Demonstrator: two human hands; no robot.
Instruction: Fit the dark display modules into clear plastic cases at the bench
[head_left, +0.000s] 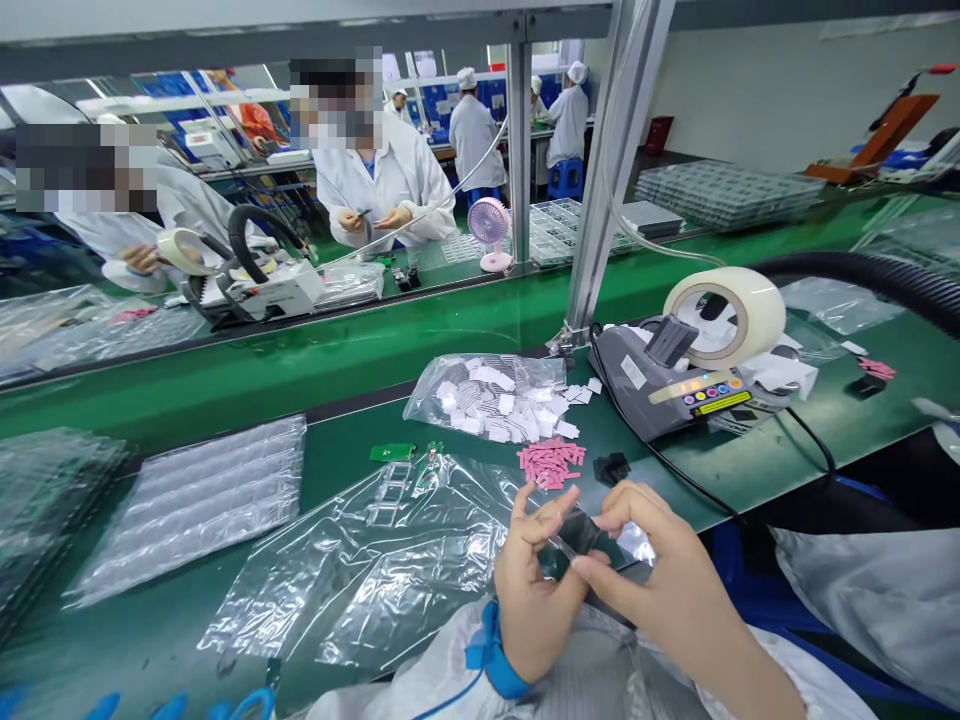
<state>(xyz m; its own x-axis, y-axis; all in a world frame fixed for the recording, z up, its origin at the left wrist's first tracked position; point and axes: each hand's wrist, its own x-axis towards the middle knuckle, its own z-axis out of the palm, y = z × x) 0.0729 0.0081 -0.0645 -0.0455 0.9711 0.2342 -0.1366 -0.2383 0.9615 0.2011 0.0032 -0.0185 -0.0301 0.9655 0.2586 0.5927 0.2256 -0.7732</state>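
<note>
The left hand [536, 585] and right hand [654, 568] meet on one small dark part [577, 533], held above the table edge, near and in front of the dispenser [667, 390]. Each hand pinches the part between thumb and forefinger, the left at its left edge and the right at its right edge; the remaining fingers are curled loosely. A strip of clear film [636, 543] shows at the part under the right fingers; whether it is attached cannot be told. A blue strap [491, 650] circles the left wrist, at the cuff of a white sleeve. Between the hands and the dispenser lie two black pieces [611, 467], and just to the dispenser's front left a pile of pink pieces [551, 465]. Left of the dispenser, touching distance from its base, lies a clear bag of white pieces [487, 395], some spilled toward the dispenser. Further left of the dispenser are a green board [391, 452], crumpled clear bags [390, 565] and, well apart, a clear tray [195, 495]. A tape roll [724, 315] sits on top of the dispenser, and a black hose [862, 272] arches behind it to the right. Behind the dispenser, across the green belt [300, 365], stands a pink fan [489, 232], and two people in white coats work with their own hands.
</note>
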